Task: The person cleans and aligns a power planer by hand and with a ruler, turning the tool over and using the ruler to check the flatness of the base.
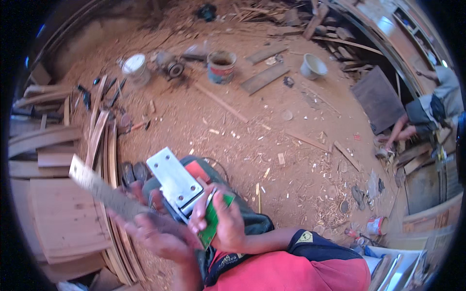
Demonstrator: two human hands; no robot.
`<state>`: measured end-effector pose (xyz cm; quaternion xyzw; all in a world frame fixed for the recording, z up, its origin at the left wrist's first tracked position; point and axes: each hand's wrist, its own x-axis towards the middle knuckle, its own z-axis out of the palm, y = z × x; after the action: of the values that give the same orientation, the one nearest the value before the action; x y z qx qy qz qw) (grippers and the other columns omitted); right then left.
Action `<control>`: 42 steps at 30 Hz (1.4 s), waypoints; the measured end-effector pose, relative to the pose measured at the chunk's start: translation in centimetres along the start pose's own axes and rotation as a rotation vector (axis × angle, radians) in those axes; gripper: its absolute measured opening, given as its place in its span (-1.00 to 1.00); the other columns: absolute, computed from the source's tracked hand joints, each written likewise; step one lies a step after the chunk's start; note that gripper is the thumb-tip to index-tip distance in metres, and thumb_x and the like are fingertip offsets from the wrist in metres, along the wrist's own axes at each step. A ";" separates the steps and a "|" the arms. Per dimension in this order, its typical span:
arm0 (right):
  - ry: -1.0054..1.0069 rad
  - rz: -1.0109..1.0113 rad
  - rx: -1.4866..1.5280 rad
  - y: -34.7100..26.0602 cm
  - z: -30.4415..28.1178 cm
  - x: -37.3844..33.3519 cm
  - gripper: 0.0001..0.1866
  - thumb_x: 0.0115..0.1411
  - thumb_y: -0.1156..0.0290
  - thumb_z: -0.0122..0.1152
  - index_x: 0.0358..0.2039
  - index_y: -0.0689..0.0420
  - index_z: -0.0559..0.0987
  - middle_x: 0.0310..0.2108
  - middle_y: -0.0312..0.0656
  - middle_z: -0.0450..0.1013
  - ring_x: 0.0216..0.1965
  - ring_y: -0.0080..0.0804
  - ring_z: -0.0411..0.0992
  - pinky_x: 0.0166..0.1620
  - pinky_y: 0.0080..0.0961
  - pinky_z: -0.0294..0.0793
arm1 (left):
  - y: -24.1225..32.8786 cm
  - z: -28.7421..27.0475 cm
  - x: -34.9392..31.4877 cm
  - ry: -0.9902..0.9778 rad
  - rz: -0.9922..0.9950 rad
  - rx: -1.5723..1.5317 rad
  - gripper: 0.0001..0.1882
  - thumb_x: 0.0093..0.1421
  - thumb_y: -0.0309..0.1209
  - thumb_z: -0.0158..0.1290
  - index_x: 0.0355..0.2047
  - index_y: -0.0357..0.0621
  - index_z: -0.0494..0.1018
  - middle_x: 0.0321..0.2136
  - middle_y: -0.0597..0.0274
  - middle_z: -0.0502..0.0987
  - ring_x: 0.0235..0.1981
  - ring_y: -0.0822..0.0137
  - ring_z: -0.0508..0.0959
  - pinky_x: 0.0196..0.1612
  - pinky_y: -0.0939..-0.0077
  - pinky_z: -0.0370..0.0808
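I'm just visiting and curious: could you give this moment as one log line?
left hand: holds steel ruler | right hand: holds green card, metal hinge | floor: sawdust, wood scraps

Single head view, looking steeply down, close over hands (fisheye bends edges), sawdust floor [252, 126] beyond.

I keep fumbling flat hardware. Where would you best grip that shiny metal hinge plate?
Probably by its long edges near the lower end, from the right, where the right hand meets the hinge plate. It is flat, tilted, its holed upper end sticking up free.
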<state>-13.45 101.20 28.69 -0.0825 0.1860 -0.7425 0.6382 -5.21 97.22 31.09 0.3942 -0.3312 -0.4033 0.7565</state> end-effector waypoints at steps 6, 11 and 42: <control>-0.148 0.164 -0.168 -3.5 -2.7 -2.3 -0.68 0.47 0.17 -0.07 0.01 0.15 0.29 -0.43 -0.12 0.40 -0.54 -0.42 0.35 -0.42 -0.39 0.46 | 3.2 -8.5 10.0 0.205 0.383 0.073 -0.43 0.47 -0.30 -0.29 0.36 -0.36 -0.10 0.30 -0.25 0.18 0.28 -0.16 0.30 0.28 0.09 0.36; -0.232 -0.016 -0.584 -13.2 -5.0 -0.8 -0.64 0.41 0.14 0.06 0.01 0.15 0.33 -0.57 -0.17 0.40 -0.68 -0.41 0.39 -0.62 -0.45 0.44 | 3.8 -22.8 19.6 0.403 0.614 0.385 -0.51 0.48 -0.26 -0.29 0.29 -0.32 0.13 0.14 -0.21 0.39 0.11 0.02 0.48 0.18 0.24 0.46; -0.032 -0.560 -0.897 -6.3 -6.3 1.3 -0.65 0.47 0.17 -0.07 0.07 0.15 0.32 -0.47 -0.15 0.40 -0.57 -0.43 0.38 -0.49 -0.31 0.53 | -7.0 -11.3 -0.4 -0.754 0.454 0.844 -0.54 0.10 -0.37 0.28 0.05 -0.11 0.54 0.10 0.07 0.50 0.19 -0.03 0.45 0.19 0.14 0.42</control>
<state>-21.68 101.68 25.16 -0.4051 0.4465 -0.7307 0.3203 1.42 98.74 19.66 0.4096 -0.7833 -0.1776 0.4326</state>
